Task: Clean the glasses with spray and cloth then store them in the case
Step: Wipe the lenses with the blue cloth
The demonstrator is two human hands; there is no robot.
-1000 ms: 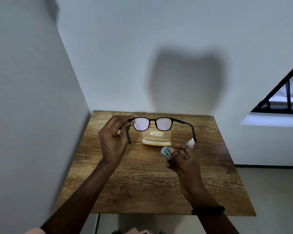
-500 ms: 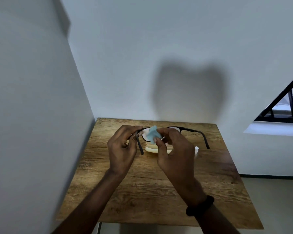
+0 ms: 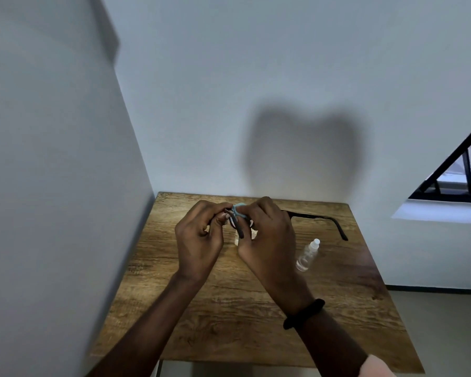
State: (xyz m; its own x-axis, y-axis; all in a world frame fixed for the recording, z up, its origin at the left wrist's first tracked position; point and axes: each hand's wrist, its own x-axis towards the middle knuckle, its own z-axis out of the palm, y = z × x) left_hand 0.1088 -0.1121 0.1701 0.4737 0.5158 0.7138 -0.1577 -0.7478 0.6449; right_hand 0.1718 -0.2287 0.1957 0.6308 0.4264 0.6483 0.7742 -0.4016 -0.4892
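From the head camera, both hands meet above the far part of a wooden table (image 3: 229, 322) set into a corner of pale walls. The left hand (image 3: 199, 238) has its fingers curled in, with thumb and fingertips pinching the left end of the black glasses (image 3: 316, 217); one temple hangs down between the two hands. The right hand (image 3: 267, 235) is also curled, its fingertips clamping a small light-blue cloth (image 3: 238, 208) against the front of the frame right beside the left hand's fingertips. The lenses are hidden behind the fingers. The other temple juts out to the right past the right hand's knuckles, held clear of the table. A clear spray bottle (image 3: 307, 255) lies tilted on the table just right of the right wrist. A pale case (image 3: 237, 242) shows only as slivers beneath the hands. A black band (image 3: 303, 314) circles the right wrist.
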